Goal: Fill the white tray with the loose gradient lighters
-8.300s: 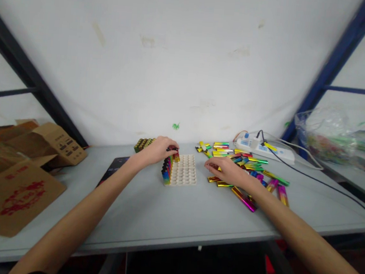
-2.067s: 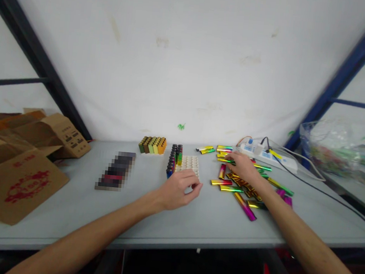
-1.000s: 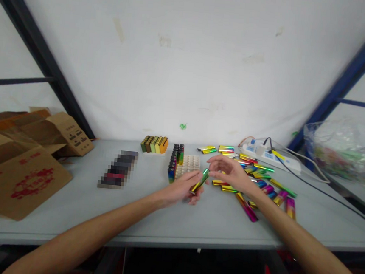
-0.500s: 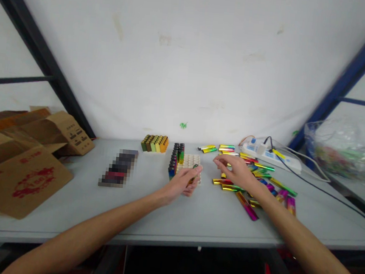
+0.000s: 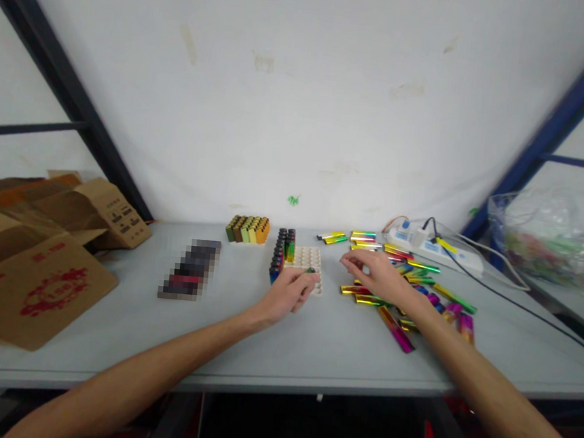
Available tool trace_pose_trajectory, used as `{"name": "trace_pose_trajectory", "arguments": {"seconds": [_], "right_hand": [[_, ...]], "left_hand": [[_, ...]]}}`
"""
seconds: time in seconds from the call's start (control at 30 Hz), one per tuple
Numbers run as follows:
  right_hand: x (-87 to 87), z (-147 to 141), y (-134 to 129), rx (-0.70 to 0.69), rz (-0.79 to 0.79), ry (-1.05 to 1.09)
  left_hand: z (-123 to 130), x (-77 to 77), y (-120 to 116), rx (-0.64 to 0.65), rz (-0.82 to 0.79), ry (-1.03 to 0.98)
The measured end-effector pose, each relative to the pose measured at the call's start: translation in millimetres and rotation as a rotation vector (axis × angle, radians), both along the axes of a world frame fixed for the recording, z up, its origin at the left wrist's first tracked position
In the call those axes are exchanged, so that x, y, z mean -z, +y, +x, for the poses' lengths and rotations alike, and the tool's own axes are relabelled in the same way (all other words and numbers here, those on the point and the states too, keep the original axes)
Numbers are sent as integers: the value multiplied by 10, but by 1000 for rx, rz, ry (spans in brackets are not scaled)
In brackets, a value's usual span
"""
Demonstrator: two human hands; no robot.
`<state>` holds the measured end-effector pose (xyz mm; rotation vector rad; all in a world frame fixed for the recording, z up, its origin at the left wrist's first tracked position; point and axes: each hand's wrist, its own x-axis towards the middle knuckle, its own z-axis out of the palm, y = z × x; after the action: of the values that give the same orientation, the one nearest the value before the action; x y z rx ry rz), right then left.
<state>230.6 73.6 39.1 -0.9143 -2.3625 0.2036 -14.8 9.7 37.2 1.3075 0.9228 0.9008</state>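
Note:
My left hand (image 5: 288,294) is closed over the near side of a white tray (image 5: 310,256) with round holes. Out of its fingers pokes the small dark-and-green end of a lighter (image 5: 310,270); the rest is hidden by the hand. Rows of shiny lighters with black tops (image 5: 280,246) stand upright along the tray's left side. To the right, my right hand (image 5: 376,273) hovers at the left edge of a loose heap of shiny, multicoloured lighters (image 5: 395,329). Its fingers are bent but apart from the thumb, and nothing shows between them.
Behind and left stands a second filled tray of green, yellow and orange lighters (image 5: 248,229). A pixelated dark object (image 5: 190,269) lies nearer. An open cardboard box (image 5: 37,265) fills the left end. Back right are a power strip (image 5: 435,248) with cables and a clear plastic bag (image 5: 551,235).
My left hand has shifted slightly left and down, its fingers now curled lower, and less of the lighter shows. My right hand has hardly moved.

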Motion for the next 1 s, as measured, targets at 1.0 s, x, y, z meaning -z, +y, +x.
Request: {"name": "trace_pose_trajectory", "arguments": {"seconds": [1.0], "right_hand": [[-15, -2, -6, -38, -8, -37]], "left_hand": [[-606, -463, 439, -343, 920, 455]]}}
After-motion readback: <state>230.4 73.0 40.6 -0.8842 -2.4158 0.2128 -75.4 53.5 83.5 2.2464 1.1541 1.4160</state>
